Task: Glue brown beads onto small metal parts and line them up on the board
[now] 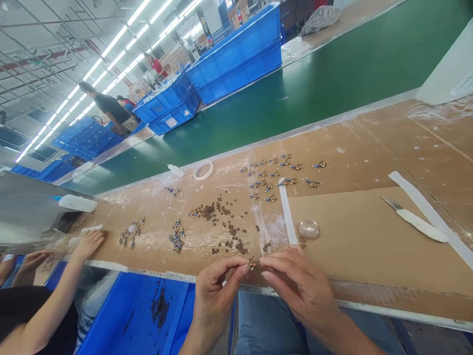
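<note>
- Left hand: thumb and finger pinched closed on a small figure, held over the near edge of the bench.
- Right hand: fingers nearly together just beside the figure — whether they grip anything, I cannot tell.
- Blue bin, below the bench to the left: dark scraps lie inside it.
- Brown discs: loose on the bench beyond the hands.
- Clear dish, right of the discs — its contents, if any, unclear.
- More figures: clustered left of the discs, others spread out beyond.
- Green belt, past the bench.
- Blue crates: stacked along its far side; pale contents show in the left stack, too small to name.
</note>
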Demonstrator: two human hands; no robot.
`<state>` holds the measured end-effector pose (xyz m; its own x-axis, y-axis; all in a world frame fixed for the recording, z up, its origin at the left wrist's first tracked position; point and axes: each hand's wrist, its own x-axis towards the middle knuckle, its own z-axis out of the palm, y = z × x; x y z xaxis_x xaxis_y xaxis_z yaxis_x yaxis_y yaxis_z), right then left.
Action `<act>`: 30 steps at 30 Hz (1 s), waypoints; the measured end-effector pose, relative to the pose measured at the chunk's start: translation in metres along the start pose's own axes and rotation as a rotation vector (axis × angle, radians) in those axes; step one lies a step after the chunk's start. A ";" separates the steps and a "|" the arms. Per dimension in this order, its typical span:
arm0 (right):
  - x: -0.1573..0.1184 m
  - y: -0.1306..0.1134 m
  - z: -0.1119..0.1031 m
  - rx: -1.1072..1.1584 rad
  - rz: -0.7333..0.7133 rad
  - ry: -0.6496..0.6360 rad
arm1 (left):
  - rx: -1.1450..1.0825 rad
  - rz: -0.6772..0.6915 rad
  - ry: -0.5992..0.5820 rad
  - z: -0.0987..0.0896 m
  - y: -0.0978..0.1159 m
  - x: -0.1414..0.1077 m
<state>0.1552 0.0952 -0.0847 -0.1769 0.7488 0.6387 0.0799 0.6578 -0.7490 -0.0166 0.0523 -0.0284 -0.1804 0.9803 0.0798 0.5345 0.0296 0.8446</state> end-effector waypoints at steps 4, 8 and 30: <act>0.000 -0.002 0.000 -0.037 -0.018 0.032 | 0.003 -0.050 0.030 0.000 -0.011 0.055; 0.000 -0.001 0.004 -0.073 -0.044 0.047 | 0.061 -0.047 0.027 0.013 -0.026 0.132; -0.004 0.000 0.006 -0.094 -0.050 0.037 | 0.731 0.309 -0.093 -0.023 -0.060 0.182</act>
<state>0.1503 0.0920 -0.0877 -0.1469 0.7164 0.6820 0.1636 0.6976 -0.6976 -0.1006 0.2248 -0.0523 0.1170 0.9764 0.1816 0.9607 -0.1576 0.2284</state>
